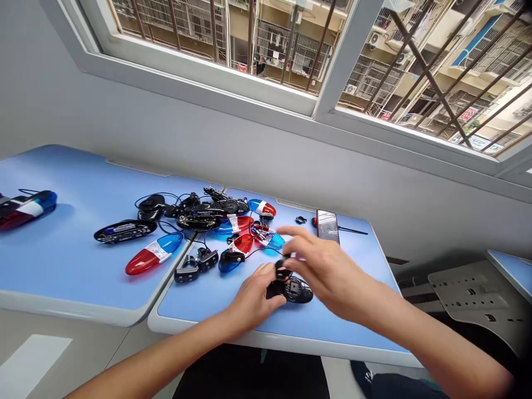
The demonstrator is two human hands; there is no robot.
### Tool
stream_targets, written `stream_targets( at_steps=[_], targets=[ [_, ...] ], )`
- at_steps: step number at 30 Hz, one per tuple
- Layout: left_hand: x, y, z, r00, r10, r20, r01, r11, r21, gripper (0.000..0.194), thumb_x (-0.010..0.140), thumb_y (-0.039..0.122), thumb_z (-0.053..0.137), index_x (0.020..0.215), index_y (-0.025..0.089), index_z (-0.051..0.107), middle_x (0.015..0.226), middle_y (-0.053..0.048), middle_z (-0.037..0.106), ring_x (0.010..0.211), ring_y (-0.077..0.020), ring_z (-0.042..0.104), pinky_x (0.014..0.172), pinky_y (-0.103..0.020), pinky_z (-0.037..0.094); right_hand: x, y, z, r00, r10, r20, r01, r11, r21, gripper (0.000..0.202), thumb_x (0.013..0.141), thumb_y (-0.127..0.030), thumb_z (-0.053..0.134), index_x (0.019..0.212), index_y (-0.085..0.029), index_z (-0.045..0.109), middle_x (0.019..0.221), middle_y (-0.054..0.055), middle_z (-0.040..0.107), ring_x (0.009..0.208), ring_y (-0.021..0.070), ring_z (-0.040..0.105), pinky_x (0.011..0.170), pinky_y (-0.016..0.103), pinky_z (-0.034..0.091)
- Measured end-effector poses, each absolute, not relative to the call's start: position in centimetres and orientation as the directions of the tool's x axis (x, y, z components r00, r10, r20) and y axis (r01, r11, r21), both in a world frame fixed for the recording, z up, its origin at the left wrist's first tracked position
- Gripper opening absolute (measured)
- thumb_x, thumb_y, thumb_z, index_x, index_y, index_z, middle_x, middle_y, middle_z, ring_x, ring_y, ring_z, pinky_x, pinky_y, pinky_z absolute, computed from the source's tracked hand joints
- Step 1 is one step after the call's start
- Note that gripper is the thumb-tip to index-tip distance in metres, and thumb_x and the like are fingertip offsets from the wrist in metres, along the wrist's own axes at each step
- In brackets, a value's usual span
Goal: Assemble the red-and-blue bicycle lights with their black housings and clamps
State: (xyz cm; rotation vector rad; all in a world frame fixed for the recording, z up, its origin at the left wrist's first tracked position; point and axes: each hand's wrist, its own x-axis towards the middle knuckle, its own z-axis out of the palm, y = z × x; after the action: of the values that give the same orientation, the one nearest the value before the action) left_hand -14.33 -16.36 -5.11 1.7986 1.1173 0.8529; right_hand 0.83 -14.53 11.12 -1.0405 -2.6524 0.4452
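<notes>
Black casing (302,291) sits clamped in the left hand (254,298), the right hand's (322,260) blurred grip unclear.

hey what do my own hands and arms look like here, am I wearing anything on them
Your left hand and right hand are ungloved. Both forearms are bare where visible, without sleeves, watch or bracelet. Blur makes rings hard to rule out.

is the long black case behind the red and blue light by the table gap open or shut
Open: the black case lies hollow side up, with a blue piece showing inside and no cover over it.
</notes>
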Motion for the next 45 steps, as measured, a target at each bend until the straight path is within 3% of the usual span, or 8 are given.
stream_targets(
  at_steps=[2,5,10,19,24,27,31,45],
  targets=[
    [-14.4,-15.9,-4.4,0.411,0.903,0.123,0.310,-0.266,0.913,0.020,0.073,0.010,0.063,0.088,0.022,0.060,0.106,-0.003,0.064,0.100,-0.0239,0.057,0.082,-0.032,0.045,3.4,-15.4,9.5,-0.551,0.809,0.205,0.697,0.581,-0.420,0.014,0.099,-0.022,0.043,0.093,-0.022,0.056,0.098,0.005,0.066,0.078,0.0163,0.061,0.068,0.029,0.045],
    [-14.5,-15.6,-3.8,0.418,0.904,0.092,0.305,-0.236,0.923,0.019,0.071,0.008,0.064,0.080,0.021,0.055,0.103,-0.002,0.063,0.097,-0.0220,0.056,0.080,-0.031,0.044,6.3,-16.1,5.8,-0.436,0.893,0.110,0.765,0.433,-0.476,0.012,0.097,-0.027,0.049,0.089,-0.023,0.057,0.084,0.001,0.063,0.069,0.0143,0.059,0.064,0.027,0.045],
    [-14.3,-15.8,-3.7,0.401,0.914,0.064,0.327,-0.208,0.922,0.017,0.072,0.012,0.065,0.077,0.021,0.051,0.102,-0.002,0.063,0.094,-0.0216,0.056,0.081,-0.031,0.043,6.8,-16.2,2.1,-0.442,0.894,0.081,0.787,0.429,-0.444,0.014,0.098,-0.026,0.045,0.092,-0.023,0.058,0.089,0.003,0.064,0.070,0.0150,0.059,0.064,0.028,0.045],
    [-14.0,-15.8,-3.2,0.381,0.922,0.066,0.370,-0.218,0.903,0.015,0.073,0.015,0.064,0.080,0.021,0.053,0.091,-0.001,0.060,0.087,-0.0208,0.054,0.075,-0.030,0.044,6.0,-15.9,1.8,-0.498,0.859,0.116,0.779,0.503,-0.374,0.017,0.099,-0.026,0.043,0.094,-0.022,0.059,0.092,0.005,0.064,0.072,0.0158,0.060,0.061,0.026,0.043],
    [-14.1,-16.0,-3.4,0.366,0.931,0.017,0.403,-0.175,0.898,0.038,0.073,0.016,0.068,0.108,0.024,0.056,0.106,-0.003,0.061,0.099,-0.0239,0.057,0.086,-0.035,0.046,6.0,-16.0,1.8,-0.526,0.845,0.098,0.786,0.526,-0.325,0.016,0.098,-0.025,0.044,0.098,-0.021,0.059,0.096,0.006,0.065,0.073,0.0164,0.060,0.059,0.026,0.041],
    [-14.0,-16.3,-3.7,0.363,0.927,0.095,0.343,-0.228,0.911,0.051,0.075,0.014,0.068,0.122,0.025,0.052,0.120,-0.005,0.058,0.110,-0.0254,0.055,0.095,-0.038,0.045,5.9,-16.0,1.6,-0.519,0.847,0.116,0.773,0.523,-0.360,0.014,0.098,-0.024,0.045,0.097,-0.021,0.059,0.094,0.006,0.064,0.072,0.0163,0.060,0.059,0.026,0.041],
    [-13.6,-16.3,-4.2,0.395,0.900,0.183,0.265,-0.302,0.916,0.040,0.076,0.014,0.071,0.113,0.026,0.062,0.128,-0.007,0.055,0.121,-0.0275,0.050,0.104,-0.042,0.040,5.9,-15.9,1.3,-0.518,0.844,0.139,0.747,0.525,-0.408,0.015,0.098,-0.024,0.046,0.097,-0.021,0.060,0.091,0.005,0.065,0.071,0.0158,0.060,0.062,0.026,0.043],
    [-12.8,-16.1,-4.2,0.363,0.908,0.211,0.204,-0.298,0.933,0.023,0.079,0.015,0.069,0.100,0.023,0.067,0.108,-0.006,0.067,0.104,-0.0243,0.058,0.094,-0.040,0.046,5.5,-16.3,0.8,-0.500,0.852,0.151,0.744,0.513,-0.428,0.017,0.097,-0.021,0.045,0.097,-0.020,0.061,0.093,0.006,0.065,0.077,0.0170,0.061,0.066,0.027,0.045]
  ],
)
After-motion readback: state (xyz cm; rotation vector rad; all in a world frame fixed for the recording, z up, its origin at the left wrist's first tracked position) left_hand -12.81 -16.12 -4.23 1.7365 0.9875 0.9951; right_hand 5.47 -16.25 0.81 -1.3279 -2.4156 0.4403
